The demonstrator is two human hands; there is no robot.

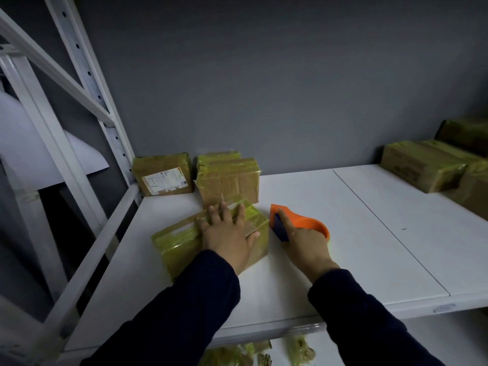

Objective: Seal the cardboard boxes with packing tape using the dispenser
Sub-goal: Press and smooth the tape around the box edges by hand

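both hands are down on the white shelf (pixel 343 207). left hand (pixel 227 233) lies flat on top of the nearest cardboard box (pixel 179 244), palm down, fingers straight and spread, not curled round anything. right hand (pixel 307 247) is wrapped round the orange tape dispenser (pixel 303 223), index finger stretched forward along its blue front part and the other fingers curled on the body. the dispenser sits just beside the right end of that box with its nose pointing at it. can't tell if the nose actually touches the cardboard. the box is near the front left of the shelf, turned at a bit of an angle, already shiny with yellowish tape over the top and left side.

behind it, against the grey wall (pixel 264 88), are more taped boxes. a labelled box (pixel 163 174) sits in the corner by the rack upright (pixel 111 122), white shipping label facing out. a second box (pixel 229 178) is just to its right, its front corner very near the nearest box. way over at the right end of the shelf there's a stack of taped boxes (pixel 422 166), well apart from the hands. both arms are in dark sleeves (pixel 184 307). on the lower shelf (pixel 449 339) a few yellowish taped bits (pixel 299 348) peek out, too blurry to name.
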